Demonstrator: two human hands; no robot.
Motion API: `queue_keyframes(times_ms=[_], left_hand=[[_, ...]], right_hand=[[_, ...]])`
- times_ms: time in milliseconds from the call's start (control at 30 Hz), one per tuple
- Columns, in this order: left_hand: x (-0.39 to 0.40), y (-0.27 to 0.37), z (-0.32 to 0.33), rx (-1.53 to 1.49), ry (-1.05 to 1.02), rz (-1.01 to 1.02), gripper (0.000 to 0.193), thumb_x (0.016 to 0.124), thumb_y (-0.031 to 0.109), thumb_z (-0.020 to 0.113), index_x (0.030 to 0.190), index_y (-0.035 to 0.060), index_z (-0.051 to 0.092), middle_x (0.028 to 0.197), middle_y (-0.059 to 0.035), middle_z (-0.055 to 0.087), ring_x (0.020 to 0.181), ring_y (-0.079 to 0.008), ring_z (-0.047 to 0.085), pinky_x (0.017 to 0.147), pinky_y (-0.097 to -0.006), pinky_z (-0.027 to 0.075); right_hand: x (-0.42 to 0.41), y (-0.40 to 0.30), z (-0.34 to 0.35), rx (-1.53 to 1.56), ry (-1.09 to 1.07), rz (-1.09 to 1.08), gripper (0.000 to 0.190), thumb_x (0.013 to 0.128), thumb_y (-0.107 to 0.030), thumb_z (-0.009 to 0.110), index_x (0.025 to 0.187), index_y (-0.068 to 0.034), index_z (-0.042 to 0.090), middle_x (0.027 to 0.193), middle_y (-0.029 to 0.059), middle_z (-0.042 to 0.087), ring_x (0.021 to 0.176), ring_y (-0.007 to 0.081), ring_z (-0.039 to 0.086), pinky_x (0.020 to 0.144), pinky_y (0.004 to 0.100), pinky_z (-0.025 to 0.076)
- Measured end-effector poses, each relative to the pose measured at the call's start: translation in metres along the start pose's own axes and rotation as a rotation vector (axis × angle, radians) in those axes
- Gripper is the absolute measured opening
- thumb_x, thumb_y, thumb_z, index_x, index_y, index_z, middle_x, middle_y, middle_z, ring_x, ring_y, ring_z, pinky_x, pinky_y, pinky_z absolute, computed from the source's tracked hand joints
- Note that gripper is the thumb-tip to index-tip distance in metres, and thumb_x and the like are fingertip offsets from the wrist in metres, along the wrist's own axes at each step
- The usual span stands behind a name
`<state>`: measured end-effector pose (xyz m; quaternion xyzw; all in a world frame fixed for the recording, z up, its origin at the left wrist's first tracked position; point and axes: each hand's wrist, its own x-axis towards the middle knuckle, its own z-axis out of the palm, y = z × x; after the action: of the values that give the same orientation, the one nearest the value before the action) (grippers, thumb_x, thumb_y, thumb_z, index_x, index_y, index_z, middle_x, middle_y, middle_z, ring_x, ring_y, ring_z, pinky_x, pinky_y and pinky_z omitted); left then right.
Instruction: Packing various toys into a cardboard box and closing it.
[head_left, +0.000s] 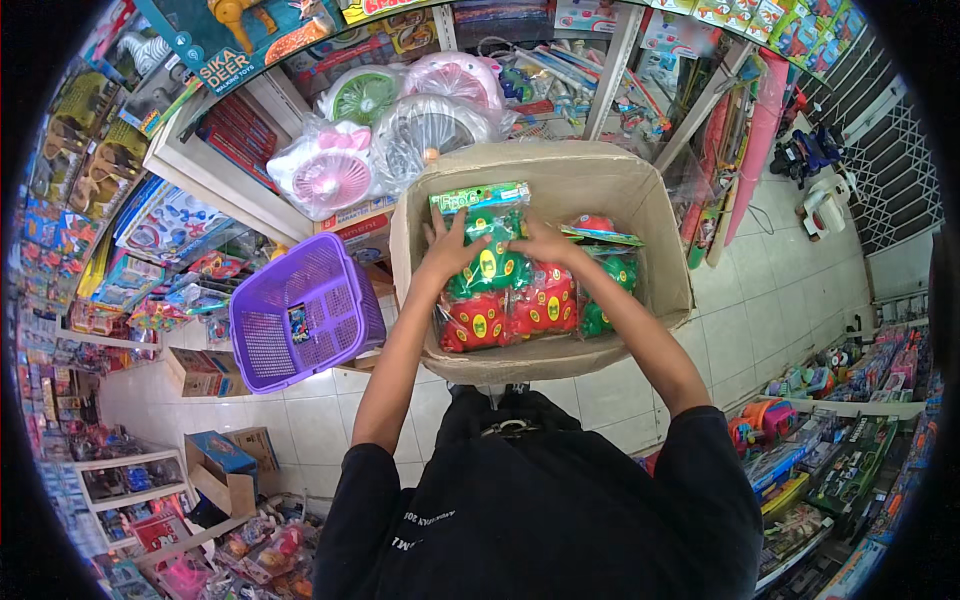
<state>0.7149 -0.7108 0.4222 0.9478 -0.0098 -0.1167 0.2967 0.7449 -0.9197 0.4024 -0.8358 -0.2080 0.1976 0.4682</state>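
Observation:
Inside a large open cardboard box (540, 365), my left hand (452, 251) and my right hand (546, 241) hold a bagged green toy (487, 262) from either side. Its clear bag has a printed header card (480, 196), and yellow oval stickers mark the toy. Below it lie two bagged red toys, one at the left (474, 324) and another at the right (547, 304). My right forearm passes over more bagged green toys (619, 271), which it partly hides. A bit of red toy (592, 223) shows behind them.
A purple plastic basket (349, 300) stands left of the box, with a small dark packet (298, 322) inside. Bagged fans (334, 176) sit behind the box. Toy-filled shelves line the left and lower right (832, 409). Opened cartons (225, 469) lie on the tiled floor (750, 300).

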Motion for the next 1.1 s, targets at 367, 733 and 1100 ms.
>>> queue_keyframes(times_ms=[367, 733, 1100], left_hand=[[-0.010, -0.013, 0.006, 0.271, -0.359, -0.012, 0.126, 0.053, 0.050, 0.079, 0.143, 0.0189, -0.004, 0.144, -0.0294, 0.002, 0.125, -0.0527, 0.024, 0.103, -0.0494, 0.029], [-0.003, -0.008, 0.014, 0.345, 0.023, -0.041, 0.065, 0.077, 0.026, 0.066, 0.128, 0.0094, 0.031, 0.123, -0.0259, 0.041, 0.099, -0.0435, 0.054, 0.083, -0.0490, 0.046], [-0.025, 0.005, 0.006, 0.405, -0.071, 0.064, 0.035, 0.081, 0.015, 0.054, 0.112, -0.0011, 0.047, 0.114, -0.0237, 0.048, 0.099, -0.0389, 0.055, 0.085, -0.0446, 0.047]], right_hand=[[0.007, 0.002, 0.034, -0.494, -0.092, 0.207, 0.087, 0.080, -0.061, 0.047, 0.140, -0.006, 0.019, 0.138, 0.0331, 0.023, 0.129, 0.0461, 0.022, 0.104, 0.0519, 0.023], [-0.001, -0.007, 0.043, -0.761, -0.054, 0.071, 0.075, 0.077, -0.040, 0.063, 0.139, -0.022, 0.025, 0.135, 0.0277, 0.031, 0.121, 0.0443, 0.037, 0.095, 0.0524, 0.036], [0.012, 0.008, 0.037, -0.710, 0.059, 0.015, 0.068, 0.077, -0.029, 0.064, 0.136, -0.022, 0.031, 0.128, 0.0225, 0.041, 0.114, 0.0407, 0.045, 0.091, 0.0514, 0.039]])
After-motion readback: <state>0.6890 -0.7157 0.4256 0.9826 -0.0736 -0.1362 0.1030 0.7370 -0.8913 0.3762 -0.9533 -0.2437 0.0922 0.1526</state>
